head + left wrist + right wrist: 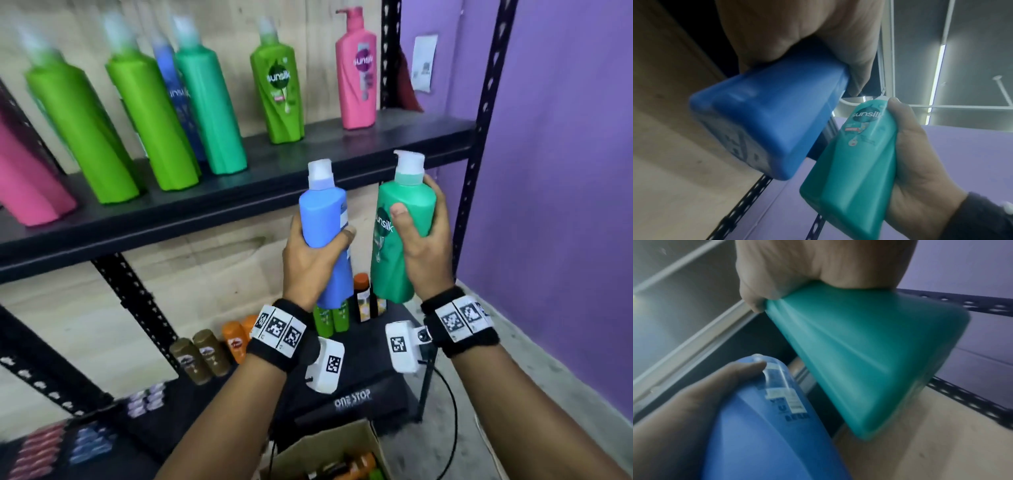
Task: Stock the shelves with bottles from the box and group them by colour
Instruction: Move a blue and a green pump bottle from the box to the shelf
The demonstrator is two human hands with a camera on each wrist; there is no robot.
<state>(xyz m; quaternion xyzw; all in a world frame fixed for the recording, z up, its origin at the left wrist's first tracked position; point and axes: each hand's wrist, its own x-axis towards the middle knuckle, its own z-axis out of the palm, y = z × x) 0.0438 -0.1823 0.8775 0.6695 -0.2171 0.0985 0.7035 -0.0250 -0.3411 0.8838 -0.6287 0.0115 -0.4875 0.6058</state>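
Note:
My left hand grips a blue pump bottle upright, just below the front edge of the black shelf. Beside it my right hand grips a teal Sunsilk bottle, also upright. The left wrist view looks up at the blue bottle's base with the teal bottle to its right. In the right wrist view the teal bottle fills the middle and the blue bottle sits lower left. On the shelf stand lime green bottles, a blue one, a teal one, a green Sunsilk bottle and pink ones.
An open cardboard box with orange bottles sits at the bottom. The lower shelf holds small brown, orange and green bottles. A black upright post and a purple wall close off the right side.

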